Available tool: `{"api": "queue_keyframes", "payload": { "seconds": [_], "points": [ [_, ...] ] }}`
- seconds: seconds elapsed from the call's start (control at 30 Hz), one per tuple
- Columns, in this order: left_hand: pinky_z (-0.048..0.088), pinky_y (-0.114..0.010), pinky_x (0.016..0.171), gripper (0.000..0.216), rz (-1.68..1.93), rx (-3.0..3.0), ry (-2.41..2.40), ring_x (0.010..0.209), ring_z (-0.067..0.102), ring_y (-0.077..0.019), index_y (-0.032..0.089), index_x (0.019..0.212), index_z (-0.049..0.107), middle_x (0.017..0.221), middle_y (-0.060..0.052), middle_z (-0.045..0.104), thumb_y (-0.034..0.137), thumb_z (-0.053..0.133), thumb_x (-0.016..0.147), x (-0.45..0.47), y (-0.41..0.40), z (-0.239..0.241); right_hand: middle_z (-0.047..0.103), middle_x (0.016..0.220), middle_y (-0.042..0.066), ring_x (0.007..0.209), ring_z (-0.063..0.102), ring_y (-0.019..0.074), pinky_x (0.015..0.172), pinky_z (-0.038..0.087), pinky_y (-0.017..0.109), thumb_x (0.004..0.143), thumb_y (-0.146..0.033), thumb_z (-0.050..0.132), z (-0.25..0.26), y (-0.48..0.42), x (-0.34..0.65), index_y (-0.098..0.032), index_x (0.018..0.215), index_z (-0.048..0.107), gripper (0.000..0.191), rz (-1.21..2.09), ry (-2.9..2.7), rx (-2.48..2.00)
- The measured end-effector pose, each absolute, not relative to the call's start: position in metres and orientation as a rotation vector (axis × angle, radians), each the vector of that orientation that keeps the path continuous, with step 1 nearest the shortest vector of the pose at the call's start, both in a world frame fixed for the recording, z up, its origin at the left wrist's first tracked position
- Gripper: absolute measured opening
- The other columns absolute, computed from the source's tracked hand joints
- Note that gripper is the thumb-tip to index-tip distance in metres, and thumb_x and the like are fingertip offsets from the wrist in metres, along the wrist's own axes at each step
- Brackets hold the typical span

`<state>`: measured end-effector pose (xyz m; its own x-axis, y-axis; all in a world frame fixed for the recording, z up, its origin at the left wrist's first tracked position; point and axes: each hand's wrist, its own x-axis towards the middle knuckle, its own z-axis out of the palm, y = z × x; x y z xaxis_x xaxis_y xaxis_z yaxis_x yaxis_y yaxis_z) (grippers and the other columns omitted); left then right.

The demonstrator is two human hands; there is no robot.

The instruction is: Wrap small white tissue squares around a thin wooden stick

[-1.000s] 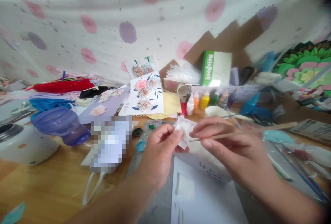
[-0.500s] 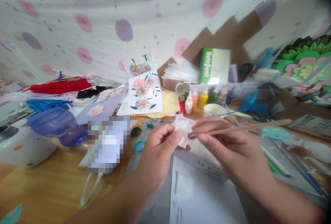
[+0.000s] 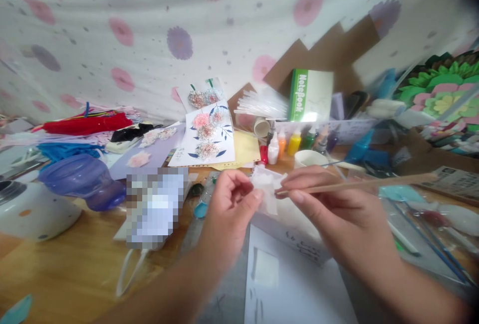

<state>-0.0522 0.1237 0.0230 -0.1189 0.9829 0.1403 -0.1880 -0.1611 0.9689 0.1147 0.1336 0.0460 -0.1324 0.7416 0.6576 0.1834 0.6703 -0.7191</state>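
Observation:
My right hand (image 3: 348, 214) pinches a slim wooden stick (image 3: 374, 183) between thumb and fingers; its long end points out to the right. The stick's short end meets the edge of a thin white sheet (image 3: 268, 189), crumpled and tissue-like. On the sheet's left side, my left hand (image 3: 228, 214) has its fingers curled and its thumb tip on the edge, gripping it. Both hands hover over an open white box (image 3: 299, 237) with handwriting on its side. What fills the box is partly hidden by my right hand.
In front lies a white paper (image 3: 299, 289) on a grey mat (image 3: 220, 269). Small paint bottles (image 3: 294, 142) and a white cup (image 3: 310, 158) stand behind the hands. Left are a purple translucent bowl (image 3: 80, 177) and a cabled device (image 3: 157, 209). Brushes (image 3: 430, 237) lie right.
My left fingers have loosened and curled back a little from the white sheet, its thumb staying at the edge. My right hand and the stick have shifted slightly right.

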Motion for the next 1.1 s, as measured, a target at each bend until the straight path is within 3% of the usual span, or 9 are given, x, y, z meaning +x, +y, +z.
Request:
{"api": "queue_keyframes", "payload": {
  "seconds": [0.07, 0.17, 0.27, 0.4, 0.63, 0.83, 1.0, 1.1],
  "points": [
    [0.041, -0.025, 0.067, 0.010, 1.590, 1.384, 1.163, 0.071, 0.049, -0.0128, 0.022, 0.080, 0.057, 0.076, 0.003, 0.053, 0.022, 0.065, 0.085, -0.056, 0.123, 0.025, 0.076, 0.084, 0.003, 0.084, 0.071, 0.0204, 0.073, 0.061, 0.033, 0.085, -0.014, 0.067, 0.045, 0.133, 0.114, -0.028, 0.085, 0.077, 0.017, 0.540, -1.675, -0.751],
    [0.039, -0.028, 0.070, 0.023, 1.533, 1.727, 1.189, 0.071, 0.050, -0.0149, 0.020, 0.070, 0.058, 0.071, 0.001, 0.053, 0.024, 0.054, 0.092, -0.060, 0.120, 0.031, 0.076, 0.083, 0.003, 0.084, 0.070, 0.0189, 0.076, 0.060, 0.032, 0.084, -0.012, 0.068, 0.044, 0.133, 0.113, -0.025, 0.085, 0.077, 0.016, 0.520, -1.691, -0.729],
    [0.040, -0.030, 0.071, 0.019, 1.399, 1.789, 1.154, 0.074, 0.053, -0.0171, 0.020, 0.071, 0.059, 0.074, 0.000, 0.057, 0.026, 0.057, 0.089, -0.060, 0.120, 0.034, 0.077, 0.082, 0.002, 0.085, 0.070, 0.0175, 0.077, 0.059, 0.030, 0.084, -0.011, 0.068, 0.043, 0.132, 0.111, -0.024, 0.086, 0.077, 0.016, 0.502, -1.720, -0.705],
    [0.038, -0.030, 0.068, 0.016, 1.335, 1.698, 1.217, 0.071, 0.052, -0.0169, 0.021, 0.068, 0.056, 0.071, 0.001, 0.054, 0.021, 0.063, 0.082, -0.057, 0.122, 0.034, 0.077, 0.082, 0.001, 0.085, 0.070, 0.0171, 0.076, 0.059, 0.029, 0.084, -0.010, 0.068, 0.042, 0.132, 0.110, -0.025, 0.088, 0.076, 0.017, 0.493, -1.756, -0.675],
    [0.035, -0.030, 0.067, 0.016, 1.351, 1.389, 1.177, 0.070, 0.046, -0.0153, 0.020, 0.067, 0.058, 0.070, 0.002, 0.050, 0.024, 0.061, 0.083, -0.059, 0.125, 0.027, 0.076, 0.083, 0.002, 0.082, 0.071, 0.0177, 0.067, 0.060, 0.028, 0.084, -0.014, 0.067, 0.042, 0.142, 0.116, -0.026, 0.080, 0.075, 0.015, 0.566, -1.671, -0.813],
    [0.036, -0.028, 0.069, 0.014, 1.596, 1.074, 1.143, 0.084, 0.050, -0.0156, 0.018, 0.062, 0.061, 0.094, 0.000, 0.057, 0.020, 0.066, 0.075, -0.059, 0.133, 0.026, 0.076, 0.076, 0.001, 0.070, 0.071, 0.0180, 0.060, 0.058, 0.028, 0.083, -0.020, 0.066, 0.036, 0.159, 0.124, -0.023, 0.070, 0.071, 0.013, 0.572, -1.687, -1.008],
    [0.041, -0.033, 0.086, 0.020, 1.620, 0.907, 0.927, 0.097, 0.056, -0.0211, 0.016, 0.052, 0.057, 0.096, -0.004, 0.066, 0.015, 0.064, 0.071, -0.059, 0.134, 0.030, 0.076, 0.075, 0.004, 0.068, 0.071, 0.0213, 0.057, 0.056, 0.031, 0.079, -0.022, 0.068, 0.028, 0.166, 0.127, -0.022, 0.070, 0.072, 0.010, 0.512, -1.796, -1.090],
    [0.042, -0.038, 0.091, 0.017, 1.576, 0.887, 0.842, 0.097, 0.060, -0.0240, 0.016, 0.054, 0.059, 0.088, -0.007, 0.071, 0.014, 0.062, 0.070, -0.060, 0.133, 0.031, 0.076, 0.076, 0.004, 0.072, 0.070, 0.0220, 0.065, 0.056, 0.034, 0.079, -0.021, 0.067, 0.024, 0.168, 0.127, -0.022, 0.066, 0.070, 0.013, 0.492, -1.814, -1.039]
  ]
}}
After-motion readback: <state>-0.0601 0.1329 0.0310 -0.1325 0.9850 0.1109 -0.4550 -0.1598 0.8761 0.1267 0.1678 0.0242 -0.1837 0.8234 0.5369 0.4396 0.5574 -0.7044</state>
